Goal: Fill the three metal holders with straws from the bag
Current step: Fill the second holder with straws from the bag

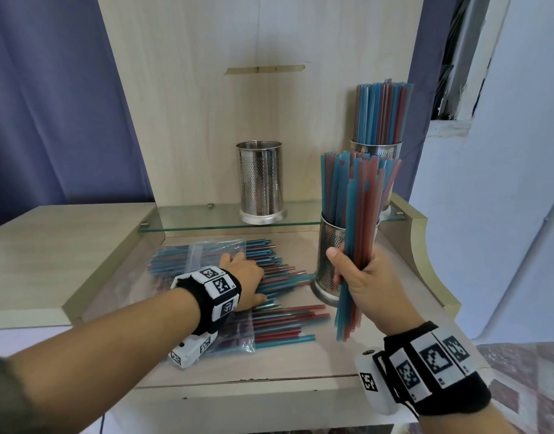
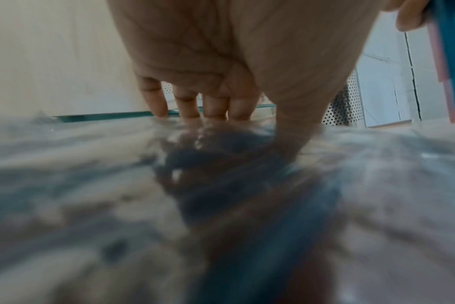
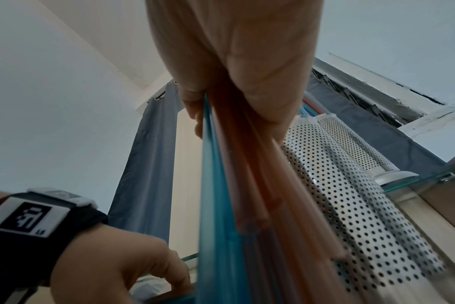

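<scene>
My right hand (image 1: 358,278) grips an upright bundle of blue and red straws (image 1: 362,211), held in the air just in front of the near perforated metal holder (image 1: 326,270), which has straws standing in it. In the right wrist view the bundle (image 3: 231,185) runs down from my fingers (image 3: 192,102) beside that holder (image 3: 364,216). My left hand (image 1: 249,275) lies with straight fingers on the clear plastic bag (image 1: 207,255) and the straws spilling from it (image 1: 285,317). An empty holder (image 1: 260,183) stands on the glass shelf (image 1: 191,219). A third holder (image 1: 376,150), full of straws, stands at the back right.
The wooden unit's back panel (image 1: 253,104) rises behind the shelf, and a raised curved side edge (image 1: 426,245) borders the right. A blue curtain (image 1: 50,104) hangs at the left. In the left wrist view, my fingers (image 2: 187,102) press into blurred plastic (image 2: 91,164).
</scene>
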A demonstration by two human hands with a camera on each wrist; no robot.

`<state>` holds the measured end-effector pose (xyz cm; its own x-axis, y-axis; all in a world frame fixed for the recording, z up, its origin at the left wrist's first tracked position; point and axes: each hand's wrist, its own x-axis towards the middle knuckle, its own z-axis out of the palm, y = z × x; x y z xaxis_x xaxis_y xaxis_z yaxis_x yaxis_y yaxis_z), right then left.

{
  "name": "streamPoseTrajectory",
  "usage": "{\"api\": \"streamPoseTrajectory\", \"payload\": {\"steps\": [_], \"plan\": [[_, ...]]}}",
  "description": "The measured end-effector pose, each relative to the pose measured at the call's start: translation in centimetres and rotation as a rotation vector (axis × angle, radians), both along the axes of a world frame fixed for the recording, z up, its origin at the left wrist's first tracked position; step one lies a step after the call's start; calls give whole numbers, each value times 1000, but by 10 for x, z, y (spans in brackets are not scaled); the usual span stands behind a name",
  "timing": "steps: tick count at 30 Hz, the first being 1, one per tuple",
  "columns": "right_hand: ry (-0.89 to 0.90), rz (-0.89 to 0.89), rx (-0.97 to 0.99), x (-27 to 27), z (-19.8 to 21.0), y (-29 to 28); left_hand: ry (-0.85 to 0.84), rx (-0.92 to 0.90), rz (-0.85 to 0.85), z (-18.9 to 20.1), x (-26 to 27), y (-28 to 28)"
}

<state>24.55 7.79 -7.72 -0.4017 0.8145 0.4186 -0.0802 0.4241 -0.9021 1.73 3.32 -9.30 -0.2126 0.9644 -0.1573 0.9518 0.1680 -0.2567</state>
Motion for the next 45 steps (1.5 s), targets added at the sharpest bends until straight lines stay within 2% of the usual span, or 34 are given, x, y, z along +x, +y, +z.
{"api": "streamPoseTrajectory", "payload": {"steps": [7,12,20,23,26,28,30,32,34,38,42,45], "plan": [[3,7,-26,4,-3,-5,-13,56,-27,6,2,-2],[-12,-20,-15,6,-4,-6,-104,86,-40,11,2,-1],[-15,2,-22,6,0,-8,-234,371,-147,43,-7,-1],[15,27,-30,3,5,-10,-413,477,-180,59,-9,-5],[-20,45,1,-3,12,-13,-658,718,-240,71,-7,-9],[-52,33,16,-9,15,-12,-864,897,-243,81,0,-12],[-57,38,8,-17,20,-13,-1145,1015,-204,96,16,-15],[-53,61,31,-27,25,-16,-1404,1033,-170,109,34,-17],[2,123,52,-35,31,-22,-1570,965,-128,116,50,-20],[85,156,93,-40,37,-26,-1600,850,-137,115,72,-29],[-1,101,175,-40,36,-23,-1709,804,-204,108,77,-27],[-25,84,163,-43,30,-17,-1756,755,-217,99,80,-24]]}}
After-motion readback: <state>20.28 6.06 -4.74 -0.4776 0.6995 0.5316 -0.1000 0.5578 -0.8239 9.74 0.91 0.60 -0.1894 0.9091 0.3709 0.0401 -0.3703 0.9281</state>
